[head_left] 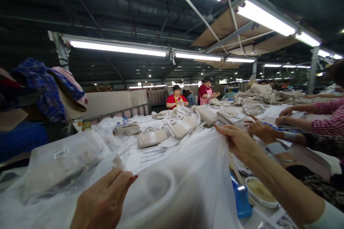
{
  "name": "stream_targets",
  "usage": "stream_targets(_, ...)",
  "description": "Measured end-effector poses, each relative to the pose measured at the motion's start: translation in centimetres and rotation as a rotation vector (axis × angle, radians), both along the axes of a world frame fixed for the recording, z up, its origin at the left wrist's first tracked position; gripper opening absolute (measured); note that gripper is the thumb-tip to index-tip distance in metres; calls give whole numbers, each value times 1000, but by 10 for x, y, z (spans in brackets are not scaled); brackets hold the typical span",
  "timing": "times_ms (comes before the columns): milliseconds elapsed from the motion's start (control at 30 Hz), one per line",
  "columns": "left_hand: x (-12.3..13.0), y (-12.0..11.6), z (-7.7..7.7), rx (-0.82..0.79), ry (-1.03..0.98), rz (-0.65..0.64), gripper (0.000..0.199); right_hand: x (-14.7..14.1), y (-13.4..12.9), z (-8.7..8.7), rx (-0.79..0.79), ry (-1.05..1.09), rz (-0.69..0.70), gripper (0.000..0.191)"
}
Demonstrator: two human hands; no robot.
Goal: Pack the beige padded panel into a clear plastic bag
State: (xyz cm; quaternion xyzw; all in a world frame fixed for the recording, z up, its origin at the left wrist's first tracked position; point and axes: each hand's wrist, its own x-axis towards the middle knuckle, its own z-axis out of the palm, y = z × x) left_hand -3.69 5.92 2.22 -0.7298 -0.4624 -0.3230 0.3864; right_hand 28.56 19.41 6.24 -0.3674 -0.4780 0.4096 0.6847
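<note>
A translucent white plastic bag [204, 171] stretches across the front of the view, with a pale rounded shape, perhaps a handbag [150, 193], showing dimly through it. My right hand [238, 139] pinches the bag's upper right edge between thumb and fingers. At the lower left, my left hand [103, 198] is closed with thumb and fingers pressed together at the bag's other side. Beyond the bag, cream handbags [152, 137] lie on the table among white sheets. To the left rests a bagged cream handbag [64, 164] with a barcode label.
Below my right forearm are a blue tape dispenser [242, 200] and a bowl of yellowish paste [260, 191]. Co-workers' hands [262, 128] reach in from the right. Two people in red [176, 98] work at the far side. Clothes [43, 86] hang at left.
</note>
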Motion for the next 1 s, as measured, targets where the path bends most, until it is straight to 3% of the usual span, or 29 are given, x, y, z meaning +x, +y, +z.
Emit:
stream_targets(100,-1,-1,0,-20,-33,-12,22,8,6,4,99,24,-83,36)
stream_targets(200,2,-2,1,-40,-49,-19,21,7,-10,15,252,-3,-174,31)
stream_targets(267,6,-1,2,-43,-41,-19,22,-6,-32,24,452,-338,-111,21)
stream_targets(300,8,0,3,-44,-34,-14,23,-15,-42,28,576,-623,-16,22)
stream_targets(367,11,0,5,-42,-22,4,23,-39,-57,34,785,-1069,166,36)
stream_targets(433,12,0,8,-35,-6,24,23,-61,-61,35,856,-1331,278,47)
stream_targets(567,12,-6,12,-12,68,106,25,-91,-51,27,735,-1495,413,5)
stream_targets(667,13,-7,10,-21,11,182,29,-100,-51,16,689,-1467,316,17)
stream_targets(733,14,-6,7,-94,-164,139,31,-103,-54,9,700,-1463,217,16)
stream_targets(800,14,-4,5,-245,-393,28,32,-104,-57,4,700,-1464,204,17)
stream_targets(867,13,-3,7,-464,-594,-75,33,-103,-56,3,629,-1443,293,16)
stream_targets(1000,10,-11,19,-1007,-866,-244,23,-98,-52,12,420,-1366,579,55)
